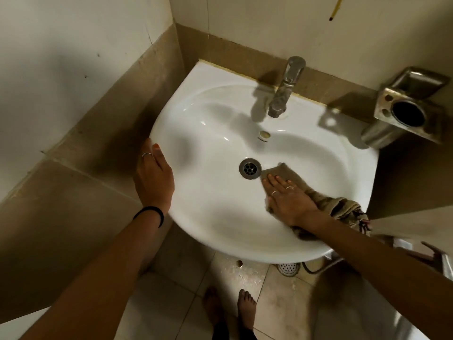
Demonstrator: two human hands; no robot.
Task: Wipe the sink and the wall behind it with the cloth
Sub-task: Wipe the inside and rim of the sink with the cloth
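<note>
A white ceramic sink (210,123) hangs in a tiled corner, with a round metal drain (250,168) in its bowl. A brown cloth (284,173) lies in the bowl just right of the drain and trails over the right front rim. My right hand (286,198) presses flat on the cloth, fingers pointing toward the drain. My left hand (153,176) grips the sink's left rim, thumb on top. The wall behind the sink (257,23) is pale above a tan tile band.
A metal tap (285,88) stands at the back of the sink. A steel holder (408,111) is fixed to the wall at the right. The left wall (61,69) is close beside the sink. My bare feet (230,310) stand on the floor tiles below.
</note>
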